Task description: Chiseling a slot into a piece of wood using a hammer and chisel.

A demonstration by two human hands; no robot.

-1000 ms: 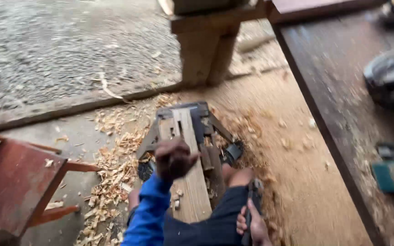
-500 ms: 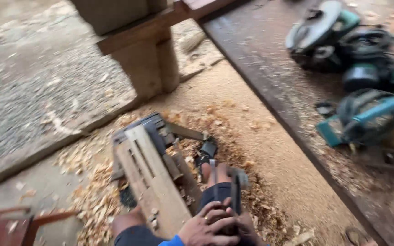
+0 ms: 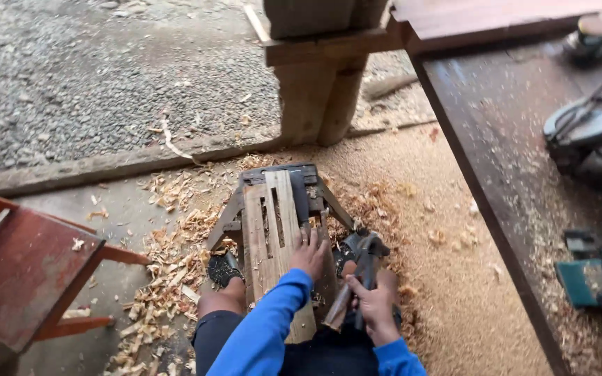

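Observation:
I sit astride a low dark work stand (image 3: 303, 175) with a slotted wooden plank (image 3: 273, 223) lying lengthwise on it. My left hand (image 3: 309, 254), in a blue sleeve, rests flat on the near part of the plank, fingers spread. My right hand (image 3: 374, 306) is closed around a hammer (image 3: 357, 268) with a wooden handle and a dark metal head that points up and away, just right of the plank. Whether a second tool sits in that grip I cannot tell. My knees show on both sides of the stand.
A red wooden chair (image 3: 22, 278) stands at the left. Wood shavings (image 3: 175, 257) and sawdust cover the floor. A thick wooden post (image 3: 322, 90) rises ahead. On the right, a long dark bench (image 3: 496, 160) carries a circular saw (image 3: 593, 132) and a green power tool (image 3: 593, 282).
Half a second ago both hands were together at my lap. Now the left hand is back on the plank and the right has raised the hammer; my view swung left.

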